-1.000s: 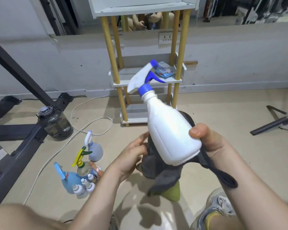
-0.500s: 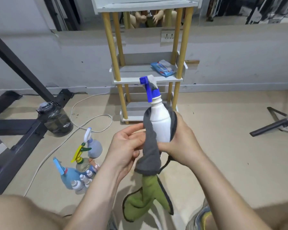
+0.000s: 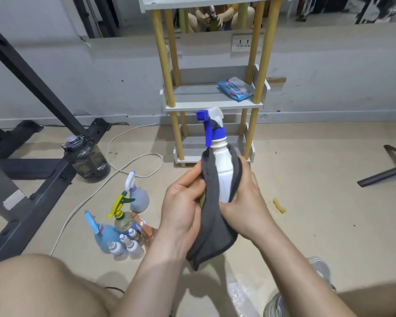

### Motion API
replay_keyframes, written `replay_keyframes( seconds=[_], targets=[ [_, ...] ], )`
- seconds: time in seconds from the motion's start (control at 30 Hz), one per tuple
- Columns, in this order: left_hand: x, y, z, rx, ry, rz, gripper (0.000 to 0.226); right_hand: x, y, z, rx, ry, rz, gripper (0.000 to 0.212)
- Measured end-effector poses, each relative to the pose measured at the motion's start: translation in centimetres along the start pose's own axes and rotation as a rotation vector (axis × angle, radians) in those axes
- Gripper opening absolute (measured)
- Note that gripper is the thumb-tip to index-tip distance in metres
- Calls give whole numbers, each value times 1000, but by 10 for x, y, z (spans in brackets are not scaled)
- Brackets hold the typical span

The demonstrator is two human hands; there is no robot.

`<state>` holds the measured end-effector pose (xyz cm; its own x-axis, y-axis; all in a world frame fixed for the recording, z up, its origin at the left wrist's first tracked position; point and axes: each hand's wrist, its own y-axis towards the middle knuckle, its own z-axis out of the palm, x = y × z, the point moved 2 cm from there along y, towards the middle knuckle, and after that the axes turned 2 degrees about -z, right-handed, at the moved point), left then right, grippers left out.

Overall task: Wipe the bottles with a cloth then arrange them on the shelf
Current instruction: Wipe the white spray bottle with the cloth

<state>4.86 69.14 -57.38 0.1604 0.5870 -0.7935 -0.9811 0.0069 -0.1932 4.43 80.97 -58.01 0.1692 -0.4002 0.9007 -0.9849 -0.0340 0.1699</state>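
both hands gripping cloth around bottle

place: home gym room | evidence: black steel rack frame, wall mirror, water jug

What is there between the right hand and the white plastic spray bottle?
A dark grey cloth, wrapped round the white plastic spray bottle with blue trigger, lies between it and the right hand. The head view shows this.

Glossy white plastic bottle, matt grey cloth, wooden-posted shelf
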Motion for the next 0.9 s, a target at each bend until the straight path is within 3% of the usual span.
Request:
replay_keyframes(
  seconds=[0.1, 0.2, 0.3, 0.43, 0.5, 0.6, 0.67, 0.73, 0.8, 0.9],
  targets=[
    [-1, 3, 2, 89, 152, 136, 39, 2, -3, -2, 17, 114, -23, 83],
    [-4, 10, 0, 87, 309, 183, 50, 8, -14, 2, 152, 95, -65, 96],
    [-14, 10, 1, 11, 433, 133, 23, 14, -22, 5, 289, 58, -100, 100],
    [-25, 13, 7, -68, 521, 235, 2, 24, -19, -13, 346, 337, -5, 89],
    [-21, 14, 8, -162, 478, 240, 18, 25, -14, -22, 397, 359, -11, 78],
    [-13, 17, 4, -318, 532, 232, 53, 16, -11, -15, 332, 31, -24, 113],
    [-5, 18, -3, -404, 600, 221, 55, 8, -16, -6, 297, 16, 18, 120],
    [0, 19, -7, -437, 605, 227, 49, -3, -19, -3, 308, 122, 16, 104],
    [-1, 20, -5, -309, 532, 209, 37, -8, -20, -7, 322, 186, 37, 92],
    [-13, 14, 11, 92, 515, 102, 8, -3, -18, -12, 386, 190, 6, 87]
  ],
)
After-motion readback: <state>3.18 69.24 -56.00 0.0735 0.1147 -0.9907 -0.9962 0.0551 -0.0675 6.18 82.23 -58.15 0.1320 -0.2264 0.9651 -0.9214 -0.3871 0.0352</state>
